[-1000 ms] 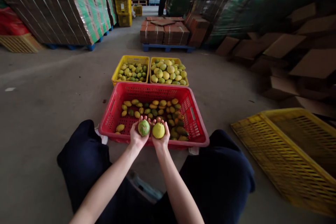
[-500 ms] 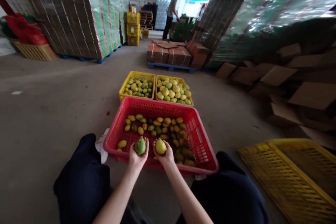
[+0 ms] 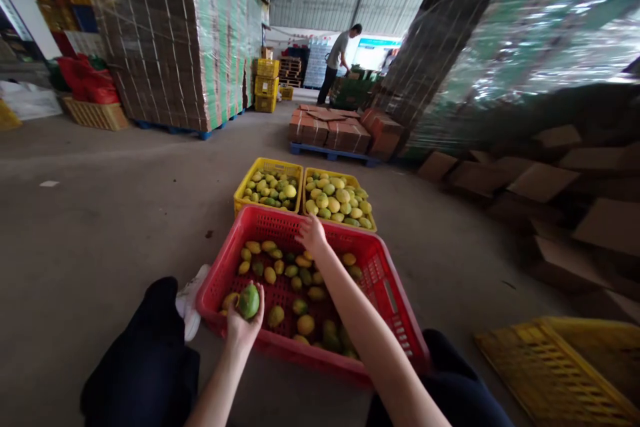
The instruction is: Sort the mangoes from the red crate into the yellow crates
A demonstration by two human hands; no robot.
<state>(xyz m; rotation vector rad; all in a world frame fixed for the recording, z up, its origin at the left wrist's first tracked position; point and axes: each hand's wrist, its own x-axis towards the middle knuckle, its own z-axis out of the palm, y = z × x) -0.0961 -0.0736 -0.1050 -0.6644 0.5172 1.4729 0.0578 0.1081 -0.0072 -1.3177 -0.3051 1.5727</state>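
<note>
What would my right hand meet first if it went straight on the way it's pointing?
Probably the left fruit-filled yellow crate, beyond the red crate's far rim; depth is unclear, so your right hand might brush that rim first.

Grey floor (image 3: 125, 233), scuffed, w/ red crate (image 3: 290, 348) up front & 2 yellow crates (image 3: 277, 165) side by side just behind it; third yellow crate (image 3: 560, 353) nr R edge, cut off by frame; heap of boxes (image 3: 545, 181) R, dark sliver (image 3: 509, 285) nr it; white scrap (image 3: 49, 183) far L; white shoe (image 3: 191, 303) beside red crate; farther back, blue pallet (image 3: 335, 154) mid, tan basket (image 3: 97, 115) L, yellow stack (image 3: 265, 87) btwn, deeper in
</note>
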